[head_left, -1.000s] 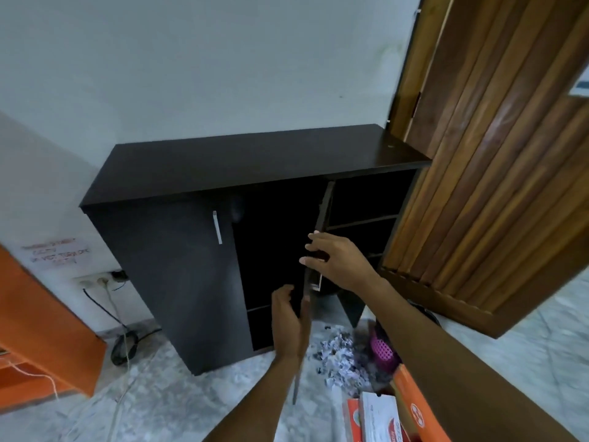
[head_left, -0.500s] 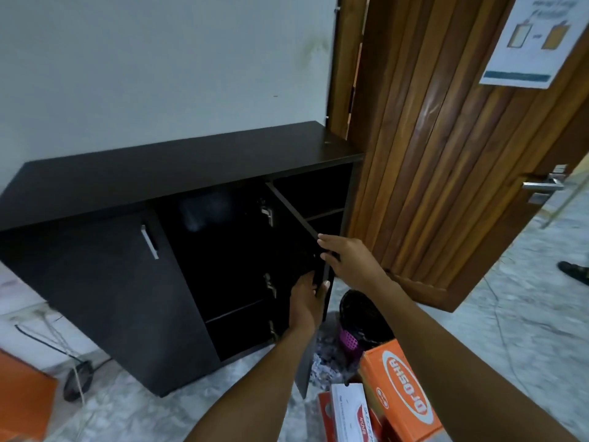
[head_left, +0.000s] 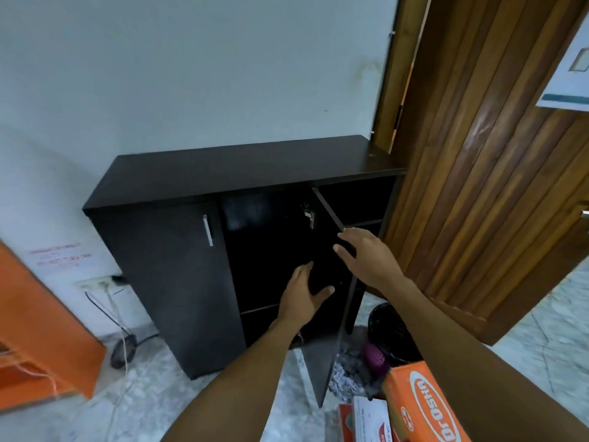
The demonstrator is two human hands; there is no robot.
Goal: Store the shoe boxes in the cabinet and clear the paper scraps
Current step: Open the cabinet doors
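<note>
Both hands are spread wide, gripping nothing: the left hand flat inside the swung-out cabinet door, the right hand at its top edge. At five o'clock lies the orange shoe box: probably light, stiff cardboard, best held by both ends.

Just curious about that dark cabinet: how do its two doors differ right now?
The left door is shut flat against the cabinet; the right door is swung out, showing the shelves. The left door's metal handle faces us; the right door's handle cannot be seen. Nobody touches the left door, while the right hand rests at the right door's edge. Both are the same dark finish.
</note>
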